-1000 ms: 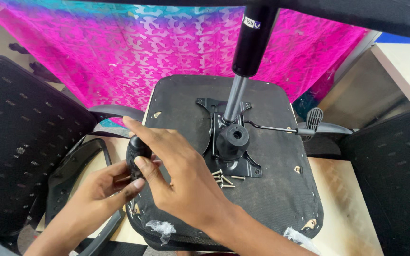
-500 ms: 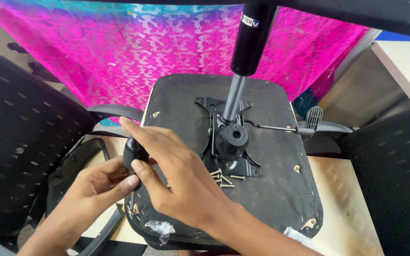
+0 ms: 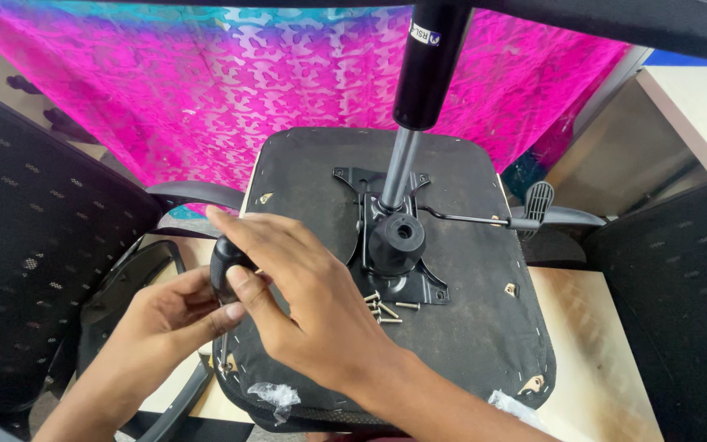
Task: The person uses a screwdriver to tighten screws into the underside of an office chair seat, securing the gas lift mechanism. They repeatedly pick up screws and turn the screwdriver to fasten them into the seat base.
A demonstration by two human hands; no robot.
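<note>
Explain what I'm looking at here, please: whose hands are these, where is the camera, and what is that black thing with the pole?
The single view comes from a camera worn on a person's head, looking down at their own bare hands. The black slab is an office chair seat lying upside down on a pale table, with its metal mechanism plate and gas-lift column pointing up. Loose screws lie beside the plate. The right hand grips a black-handled screwdriver at the seat's left edge; the left hand steadies its shaft. Pink patterned cloth hangs behind.

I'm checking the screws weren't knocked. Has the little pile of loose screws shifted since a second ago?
No. The loose screws lie just in front of the black metal plate, as before.
</note>
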